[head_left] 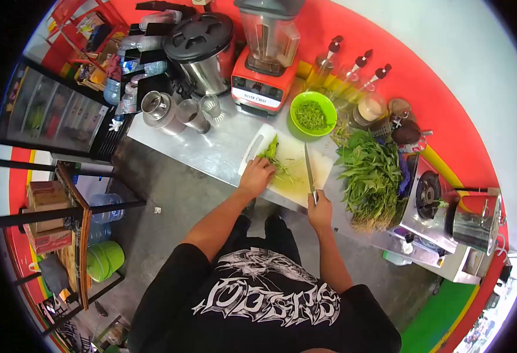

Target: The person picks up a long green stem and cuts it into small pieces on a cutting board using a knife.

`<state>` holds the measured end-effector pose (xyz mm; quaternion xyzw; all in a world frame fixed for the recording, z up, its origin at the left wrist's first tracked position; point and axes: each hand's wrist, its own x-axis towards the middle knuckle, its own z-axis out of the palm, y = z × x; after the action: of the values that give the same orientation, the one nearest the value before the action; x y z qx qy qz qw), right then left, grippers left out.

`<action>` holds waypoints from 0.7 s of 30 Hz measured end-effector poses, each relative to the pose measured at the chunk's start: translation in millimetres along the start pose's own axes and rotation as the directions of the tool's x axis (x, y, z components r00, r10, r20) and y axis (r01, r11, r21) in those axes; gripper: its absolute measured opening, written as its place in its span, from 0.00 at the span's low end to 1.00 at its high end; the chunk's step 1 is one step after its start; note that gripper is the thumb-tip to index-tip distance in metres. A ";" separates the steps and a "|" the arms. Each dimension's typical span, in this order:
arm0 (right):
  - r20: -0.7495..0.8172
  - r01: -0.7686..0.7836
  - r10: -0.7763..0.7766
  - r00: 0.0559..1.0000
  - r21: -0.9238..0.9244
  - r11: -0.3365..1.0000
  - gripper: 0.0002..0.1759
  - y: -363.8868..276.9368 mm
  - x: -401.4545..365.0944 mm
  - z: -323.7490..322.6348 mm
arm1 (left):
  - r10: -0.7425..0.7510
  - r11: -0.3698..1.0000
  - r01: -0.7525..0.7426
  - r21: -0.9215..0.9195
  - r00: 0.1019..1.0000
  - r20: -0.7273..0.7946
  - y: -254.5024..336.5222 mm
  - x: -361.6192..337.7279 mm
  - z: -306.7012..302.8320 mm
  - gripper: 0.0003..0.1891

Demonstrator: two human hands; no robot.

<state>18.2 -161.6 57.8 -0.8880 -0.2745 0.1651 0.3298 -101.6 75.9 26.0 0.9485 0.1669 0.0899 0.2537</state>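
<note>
Steel counter (211, 150): one knife (309, 169) in right hand (320, 210), one board (292, 151)

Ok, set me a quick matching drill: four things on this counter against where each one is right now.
1 knife
2 green bowl
3 loose leaf pile
4 bunch being cut

A behind the cutting board
B gripped in the right hand
C between board and stove
D pinned under the left hand

Pairs: 1-B, 2-A, 3-C, 4-D.
</note>
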 end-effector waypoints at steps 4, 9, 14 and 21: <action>-0.049 -0.136 0.130 0.990 -0.155 0.978 0.16 -5.2 -19.4 26.5 | 0.036 0.998 -0.039 -0.050 0.998 -0.056 -9.2 -3.3 3.8 0.08; -0.075 -0.259 0.250 0.965 -0.156 0.953 0.19 -51.8 -29.1 62.5 | 0.029 0.927 -0.109 -0.360 0.975 -0.221 -16.7 -3.4 -26.8 0.07; -0.109 -0.222 0.204 0.973 -0.190 0.956 0.18 -90.9 -20.5 95.7 | -0.088 0.877 -0.072 -0.475 0.948 -0.305 -29.1 1.1 -57.7 0.06; -0.073 -0.127 0.112 0.991 -0.252 0.959 0.16 -101.8 0.4 113.7 | -0.209 0.744 -0.073 -0.665 0.919 -0.334 -34.1 7.3 -116.1 0.06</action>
<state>-73.9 -40.8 43.9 -0.9426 -0.2295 0.1220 0.2094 -133.7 158.7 108.5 0.7512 0.2059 0.3196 0.5396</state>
